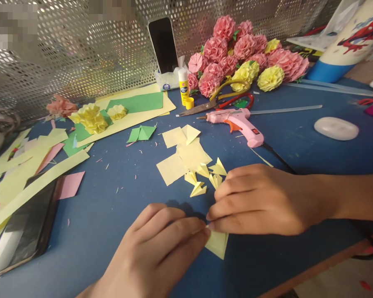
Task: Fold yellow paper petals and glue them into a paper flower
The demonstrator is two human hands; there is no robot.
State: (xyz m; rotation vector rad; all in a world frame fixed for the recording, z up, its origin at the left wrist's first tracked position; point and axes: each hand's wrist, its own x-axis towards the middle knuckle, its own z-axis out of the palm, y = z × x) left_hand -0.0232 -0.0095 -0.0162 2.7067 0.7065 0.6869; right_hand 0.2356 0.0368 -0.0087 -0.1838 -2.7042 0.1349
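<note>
Between my two hands is a small piece of pale yellow paper (218,245), partly hidden by my fingers. My left hand (161,244) is closed, its fingertips pinching the paper's upper edge. From the right, my right hand (257,203) meets it there, fingers together on the same piece. Just beyond lie several small folded yellow paper pieces (198,189). Flat yellow paper squares (191,153) overlap behind those. A folded green paper piece (142,133) rests to their left.
A pink glue gun (233,120) with a black cord lies beyond my right hand, near scissors (202,108) and a glue stick (183,87). Pink and yellow paper flowers (219,49) are heaped behind. Paper strips (40,188) partly cover a phone (27,223) at left. A white oval object (336,128) lies right.
</note>
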